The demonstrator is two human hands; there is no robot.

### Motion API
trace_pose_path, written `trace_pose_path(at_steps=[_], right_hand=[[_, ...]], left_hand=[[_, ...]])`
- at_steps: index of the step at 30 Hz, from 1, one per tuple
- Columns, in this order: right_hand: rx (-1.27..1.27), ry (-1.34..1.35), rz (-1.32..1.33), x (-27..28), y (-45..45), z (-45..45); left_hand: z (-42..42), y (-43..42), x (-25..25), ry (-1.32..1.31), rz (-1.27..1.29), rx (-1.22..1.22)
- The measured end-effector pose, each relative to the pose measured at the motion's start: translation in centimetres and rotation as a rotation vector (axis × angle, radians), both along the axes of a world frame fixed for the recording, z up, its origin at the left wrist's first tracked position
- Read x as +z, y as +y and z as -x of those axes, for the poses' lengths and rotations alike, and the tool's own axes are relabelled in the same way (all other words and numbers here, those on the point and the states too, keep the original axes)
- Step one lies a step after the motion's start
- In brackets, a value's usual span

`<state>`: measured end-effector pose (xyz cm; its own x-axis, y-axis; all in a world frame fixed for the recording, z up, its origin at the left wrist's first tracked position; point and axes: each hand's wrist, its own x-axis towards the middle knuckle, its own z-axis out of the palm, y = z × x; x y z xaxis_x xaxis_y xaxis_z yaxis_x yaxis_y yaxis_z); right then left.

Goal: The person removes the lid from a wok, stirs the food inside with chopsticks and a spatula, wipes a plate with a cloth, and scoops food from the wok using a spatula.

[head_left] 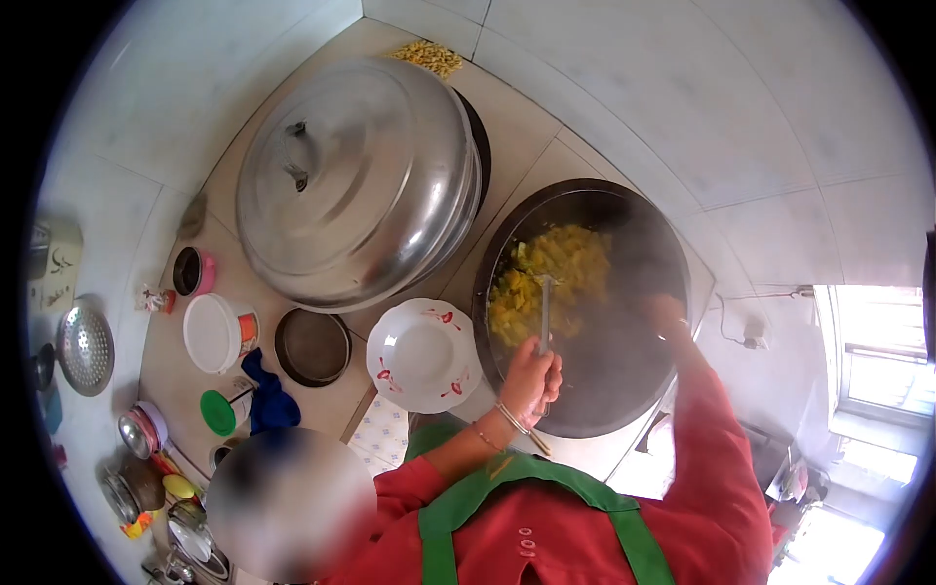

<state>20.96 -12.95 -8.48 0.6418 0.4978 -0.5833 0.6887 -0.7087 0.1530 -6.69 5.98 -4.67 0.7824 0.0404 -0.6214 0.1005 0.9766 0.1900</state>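
Far left, the perforated skimmer (86,346) hung by the wall, and next along came the white tub (210,333), the blue cloth (271,398) and the round dark pan (312,347), packed close with only slim strips of desk (525,141) between them. Above, the big metal lid (356,180) took up a wide stretch, though bare tile opened out between its right edge and the wok. Here was the patterned bowl (419,356), tight by the wok's left rim, barely any room there! Then the left hand (531,385), clamped on the handle of a metal utensil (546,317), its far end in the yellow food (561,255), which lay heaped in the upper left of the wok (609,390). The wok's lower and right floor lay open under steam. Over by the right rim was the right hand (668,314), blurred; whether its fingers were together or apart, I couldn't tell.
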Motion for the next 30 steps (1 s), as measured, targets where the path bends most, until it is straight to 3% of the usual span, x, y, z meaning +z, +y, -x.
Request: trace_pose_path(at_steps=[4, 6, 7, 9, 11, 13, 14, 16, 18, 20, 22, 25, 27, 30], right_hand=[[-0.206, 0.212, -0.619, -6.6, 5.4, 2.4], [0.103, 0.291, -0.367, -6.7, 7.2, 5.3], [0.115, 0.294, -0.362, -5.3, 7.1, 6.3], [0.368, 0.281, -0.254, -1.1, 7.8, 8.4], [0.257, 0.344, -0.264, 0.9, 4.8, 5.9], [0.402, 0.025, -0.218, 1.6, 2.0, 2.5], [0.275, -0.064, -0.061, 1.3, 1.5, 1.0], [0.151, -0.146, 0.097, -0.6, 2.3, -0.3], [-0.030, -0.122, -0.187, -3.2, 3.6, -0.4], [0.062, 0.136, -0.530, -7.1, 5.7, 1.0], [0.105, 0.115, -0.295, -12.4, 6.2, 1.8], [0.301, 0.281, -0.061, -6.3, 6.5, 5.9], [0.056, 0.274, -0.266, 1.1, 6.0, 8.7], [-0.076, 0.135, -0.181, 2.7, 0.1, 5.9]], left_hand=[[0.0, 0.0, 0.5, -0.015, -0.024, 0.042], [-0.3, -0.1, 0.8, 0.006, -0.044, 0.046], [-0.1, -0.4, 1.0, 0.035, -0.062, 0.033], [0.3, -0.4, 1.0, -0.001, -0.037, 0.026], [0.6, -0.6, 0.5, -0.035, -0.003, 0.017], [0.9, -1.2, -0.2, -0.066, -0.013, 0.001], [1.0, -1.4, -0.4, -0.062, -0.008, 0.012], [1.3, -1.9, -0.8, -0.010, -0.042, 0.012], [1.8, -1.8, -0.5, -0.013, -0.043, 0.005], [1.9, -1.6, -0.2, -0.024, -0.051, 0.012], [2.1, -1.9, 0.2, -0.040, -0.026, 0.033], [2.3, -2.3, 0.8, -0.069, -0.046, 0.034], [2.7, -2.3, 1.1, -0.089, -0.035, 0.023], [3.2, -2.7, 0.9, -0.109, -0.031, 0.014]])
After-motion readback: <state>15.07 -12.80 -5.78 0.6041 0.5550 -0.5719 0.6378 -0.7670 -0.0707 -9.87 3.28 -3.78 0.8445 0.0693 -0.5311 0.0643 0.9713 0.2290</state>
